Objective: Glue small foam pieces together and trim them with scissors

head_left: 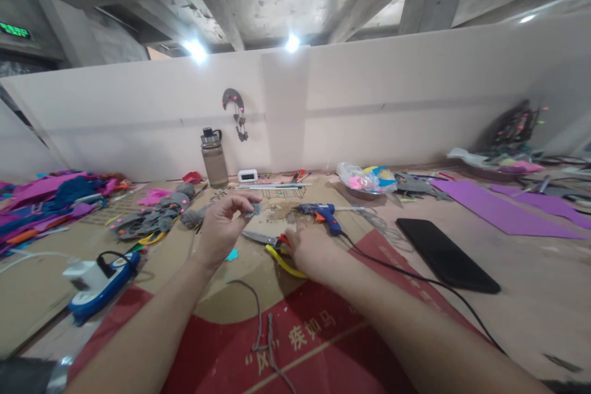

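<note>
My left hand (224, 221) is raised over the cardboard, thumb and forefinger pinched on a small grey felt piece (253, 210). To its right, my right hand (311, 249) lies low on the work surface with its fingers at the handles of a pair of scissors (264, 238). The blades point left, under the left hand. One handle loop is yellow, and an orange-red part shows by the fingertips. Just beyond the right hand rests a blue hot glue gun (327, 217), its nozzle turned left. A grey cord (258, 311) lies loosely nearer to me.
Cardboard (180, 271) covers the middle of the table. A phone (446, 253) and purple sheets (498, 206) lie right. At left are a power strip (104, 286), grey felt pieces (161, 215) and coloured scraps (60, 197). A bottle (215, 160) stands behind. The glue gun's cable (415, 277) runs right.
</note>
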Demonstrator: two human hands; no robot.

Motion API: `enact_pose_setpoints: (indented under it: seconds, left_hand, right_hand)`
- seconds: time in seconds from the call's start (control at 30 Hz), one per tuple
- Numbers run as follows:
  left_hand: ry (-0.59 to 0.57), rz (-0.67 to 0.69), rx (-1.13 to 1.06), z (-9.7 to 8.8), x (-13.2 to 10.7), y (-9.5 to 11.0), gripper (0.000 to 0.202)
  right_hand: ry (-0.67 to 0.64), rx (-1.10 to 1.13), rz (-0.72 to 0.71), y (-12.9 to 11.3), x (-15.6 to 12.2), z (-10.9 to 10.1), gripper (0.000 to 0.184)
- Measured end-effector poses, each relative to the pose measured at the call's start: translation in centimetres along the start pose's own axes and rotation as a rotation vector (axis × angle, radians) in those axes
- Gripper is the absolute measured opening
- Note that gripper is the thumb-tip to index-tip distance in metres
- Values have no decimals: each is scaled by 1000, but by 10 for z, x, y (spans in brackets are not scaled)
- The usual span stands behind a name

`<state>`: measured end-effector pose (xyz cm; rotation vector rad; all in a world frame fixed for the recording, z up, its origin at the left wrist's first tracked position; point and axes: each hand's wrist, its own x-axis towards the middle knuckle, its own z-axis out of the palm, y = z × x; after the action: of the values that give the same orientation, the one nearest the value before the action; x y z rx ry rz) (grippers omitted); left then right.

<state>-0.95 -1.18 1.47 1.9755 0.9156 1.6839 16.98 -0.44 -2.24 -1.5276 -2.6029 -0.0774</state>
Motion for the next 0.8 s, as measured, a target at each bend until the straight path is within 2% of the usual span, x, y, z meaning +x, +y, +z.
enact_pose_setpoints:
  seconds: [0.17, 0.3, 0.43, 0.53, 0.63, 0.8]
  left_hand:
    - [24, -131, -29, 1, 1, 0, 12]
    - [70, -232, -96, -1, 2, -2, 18]
    - [99, -225, -161, -3, 3, -4, 19]
    - [111, -223, -177, -4, 4, -4, 20]
    - [120, -242, -198, -5, 4, -3, 21]
    - [164, -294, -264, -6, 5, 0, 18]
  right_hand:
    - [-63, -3, -83, -7, -5, -9, 24]
    - [-70, 49, -1, -12, -7, -12, 29]
    - [-105, 176, 64, -14, -8, -13, 34]
    - [-105, 292, 64, -14, -6, -15, 25]
    - [-7, 471, 51, -11, -3, -17, 23]
    - [186, 685, 31, -4, 2, -15, 39]
